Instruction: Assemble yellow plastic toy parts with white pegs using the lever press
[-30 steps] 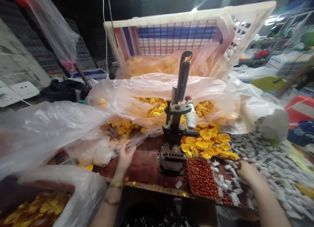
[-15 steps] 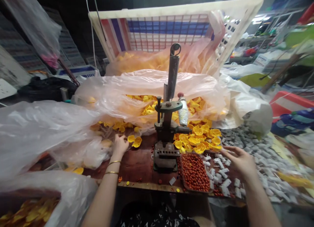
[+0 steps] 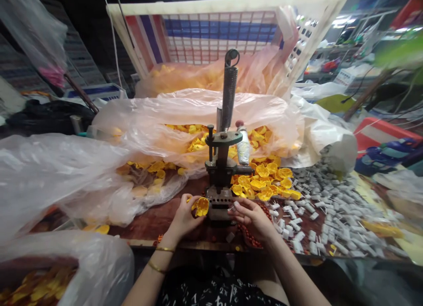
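Pinching a yellow plastic shell [image 3: 201,207] at lower centre of the frame, your left hand [image 3: 183,218] is just left of the press base [image 3: 220,213]; your right hand [image 3: 254,217] pinches a grey block [image 3: 236,204] at its right end, pins seemingly pointing left.

On the bench [image 3: 148,223], the press [image 3: 222,165] is set near the front edge's middle, flanked by a shell [image 3: 202,206] in the left hand [image 3: 183,218] and a block [image 3: 235,204] in the right hand [image 3: 254,217]. Rightward, beads [image 3: 251,238] are placed by that edge, loose blocks [image 3: 343,218] are spread toward the corner, and loose shells [image 3: 261,182] are heaped behind; farther back, a bag [image 3: 142,116] is backed by a crate [image 3: 228,5].
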A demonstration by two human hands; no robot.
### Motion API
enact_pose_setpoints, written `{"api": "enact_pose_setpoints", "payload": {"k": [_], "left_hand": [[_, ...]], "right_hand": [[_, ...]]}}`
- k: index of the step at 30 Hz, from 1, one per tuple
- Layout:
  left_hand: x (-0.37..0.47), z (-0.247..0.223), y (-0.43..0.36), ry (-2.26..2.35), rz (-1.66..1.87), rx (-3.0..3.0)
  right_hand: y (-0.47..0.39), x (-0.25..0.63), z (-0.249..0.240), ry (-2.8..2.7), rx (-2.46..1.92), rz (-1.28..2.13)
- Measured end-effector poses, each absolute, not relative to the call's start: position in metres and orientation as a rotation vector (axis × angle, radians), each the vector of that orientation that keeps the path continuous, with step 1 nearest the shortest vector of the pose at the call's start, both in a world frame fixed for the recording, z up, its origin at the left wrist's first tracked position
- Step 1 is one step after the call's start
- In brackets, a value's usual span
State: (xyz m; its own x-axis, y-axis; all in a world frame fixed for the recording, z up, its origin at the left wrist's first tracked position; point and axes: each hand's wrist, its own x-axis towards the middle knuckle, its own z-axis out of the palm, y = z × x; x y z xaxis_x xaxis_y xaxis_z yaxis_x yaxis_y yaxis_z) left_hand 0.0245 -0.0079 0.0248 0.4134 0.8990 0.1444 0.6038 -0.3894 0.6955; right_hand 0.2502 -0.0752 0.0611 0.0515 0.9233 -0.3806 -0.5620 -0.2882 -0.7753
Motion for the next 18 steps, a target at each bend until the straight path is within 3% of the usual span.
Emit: {"api": "enact_pose_setpoints", "payload": {"k": [9, 15, 18], "left_hand": [[0.041, 0.075, -0.039, 1.075, 0.731, 2.050], [0.048, 0.079, -0.048, 1.147, 0.529, 2.295], [0.049, 0.080, -0.049, 1.188, 0.437, 2.371]], "right_hand": [[-0.084, 0.208, 0.044, -0.857, -1.368, 1.266], [-0.072, 0.204, 0.035, -1.136, -1.686, 0.881], [-0.069, 0.203, 0.036, -1.210, -1.734, 0.857]]}}
